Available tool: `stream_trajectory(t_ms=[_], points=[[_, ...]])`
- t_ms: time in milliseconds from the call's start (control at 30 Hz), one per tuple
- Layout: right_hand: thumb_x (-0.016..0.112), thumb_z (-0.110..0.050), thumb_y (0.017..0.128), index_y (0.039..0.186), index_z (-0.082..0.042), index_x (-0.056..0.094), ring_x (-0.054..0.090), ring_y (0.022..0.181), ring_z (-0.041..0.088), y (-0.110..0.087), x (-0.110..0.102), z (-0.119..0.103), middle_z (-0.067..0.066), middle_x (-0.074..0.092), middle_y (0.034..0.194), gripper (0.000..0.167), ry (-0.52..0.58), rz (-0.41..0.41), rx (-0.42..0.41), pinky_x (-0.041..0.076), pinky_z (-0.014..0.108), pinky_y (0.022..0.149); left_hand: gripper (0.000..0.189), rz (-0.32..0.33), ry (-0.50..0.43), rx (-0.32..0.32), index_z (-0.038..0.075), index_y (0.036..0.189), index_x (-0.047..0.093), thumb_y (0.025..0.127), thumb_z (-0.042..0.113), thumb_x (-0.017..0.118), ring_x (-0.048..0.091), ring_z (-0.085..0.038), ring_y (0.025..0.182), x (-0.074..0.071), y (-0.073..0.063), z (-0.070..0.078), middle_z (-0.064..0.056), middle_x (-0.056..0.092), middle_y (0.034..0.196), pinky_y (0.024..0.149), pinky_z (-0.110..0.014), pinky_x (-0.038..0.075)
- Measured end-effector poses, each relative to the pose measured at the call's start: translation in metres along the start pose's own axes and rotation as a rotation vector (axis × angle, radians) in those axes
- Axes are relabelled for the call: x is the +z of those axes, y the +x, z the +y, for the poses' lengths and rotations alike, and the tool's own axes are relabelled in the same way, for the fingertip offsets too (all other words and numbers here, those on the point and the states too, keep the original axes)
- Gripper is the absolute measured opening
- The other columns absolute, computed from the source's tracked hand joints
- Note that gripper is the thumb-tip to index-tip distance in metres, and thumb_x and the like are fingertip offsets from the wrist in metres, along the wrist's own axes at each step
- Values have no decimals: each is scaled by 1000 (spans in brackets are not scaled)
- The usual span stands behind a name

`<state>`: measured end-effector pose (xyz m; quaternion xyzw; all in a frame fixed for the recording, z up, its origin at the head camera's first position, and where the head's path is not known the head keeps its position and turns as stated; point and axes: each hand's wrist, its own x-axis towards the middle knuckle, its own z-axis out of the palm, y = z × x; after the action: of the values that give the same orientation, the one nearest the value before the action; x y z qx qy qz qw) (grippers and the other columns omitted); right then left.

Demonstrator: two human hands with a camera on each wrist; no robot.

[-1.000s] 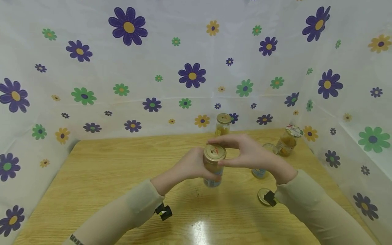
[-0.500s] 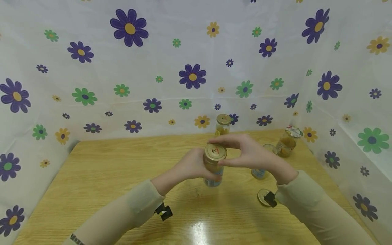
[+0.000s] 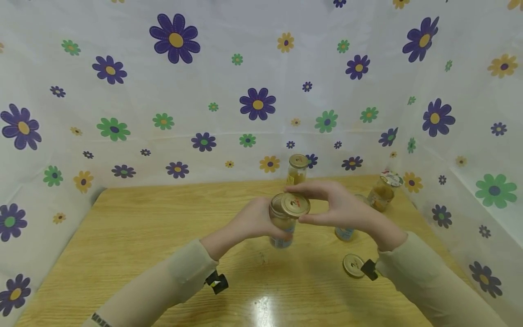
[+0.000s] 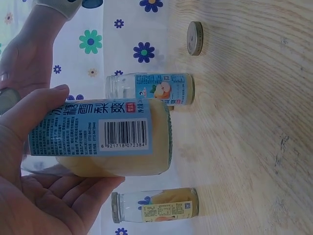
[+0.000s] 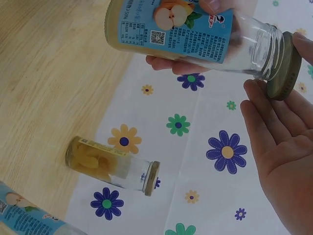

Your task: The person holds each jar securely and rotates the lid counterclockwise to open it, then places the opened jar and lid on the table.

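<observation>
In the head view my left hand (image 3: 258, 220) grips a glass jar (image 3: 282, 239) upright above the wooden table. The left wrist view shows its blue label (image 4: 98, 127) with a barcode, pale contents behind it, and the thumb and fingers around the glass. My right hand (image 3: 337, 204) pinches a gold metal lid (image 3: 295, 205) between thumb and fingers. That lid sits tilted and shifted right, baring part of the jar's mouth. From the right wrist, the lid (image 5: 285, 66) stands at an angle against the threaded glass neck (image 5: 266, 51).
Right of the hands stand a blue-labelled jar (image 3: 345, 233), topless in the left wrist view, and a jar with a patterned cover (image 3: 382, 195). A loose gold lid (image 3: 353, 265) lies nearer. Behind is a gold-lidded jar (image 3: 297, 171) of yellow fruit, before a flowered cloth (image 3: 184, 86).
The lid, flat on the jar earlier, has come off the rim to the right with my right hand. My left hand keeps the jar nearly in place.
</observation>
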<state>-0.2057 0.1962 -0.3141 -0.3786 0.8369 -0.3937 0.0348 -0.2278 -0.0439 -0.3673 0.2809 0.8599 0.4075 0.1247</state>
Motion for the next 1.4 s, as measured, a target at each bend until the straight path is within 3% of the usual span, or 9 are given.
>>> stream_trajectory(t_ms=[433, 700, 1400], points=[[83, -8, 91, 148, -3, 59, 64, 137, 34, -15, -5, 4, 14, 65, 148, 62, -39, 39, 58, 50, 51, 116, 52, 11, -4, -16, 9, 117, 76, 71, 23, 96, 74, -14, 94, -6, 4, -5, -6, 81, 109, 87, -29, 61], [84, -11, 92, 148, -2, 59, 64, 136, 36, -24, -6, 9, 15, 66, 148, 62, -64, 45, 107, 50, 53, 115, 47, 27, 2, -30, 9, 111, 76, 71, 23, 96, 73, -13, 89, -12, 6, -6, -6, 81, 105, 80, -27, 60], [84, -20, 93, 143, 2, 62, 68, 128, 39, -45, 19, 36, 19, 69, 141, 59, -55, -19, 114, 55, 54, 109, 52, 60, 11, -49, 9, 119, 74, 74, 25, 95, 76, -21, 101, -11, 16, -8, -8, 80, 114, 90, -36, 62]])
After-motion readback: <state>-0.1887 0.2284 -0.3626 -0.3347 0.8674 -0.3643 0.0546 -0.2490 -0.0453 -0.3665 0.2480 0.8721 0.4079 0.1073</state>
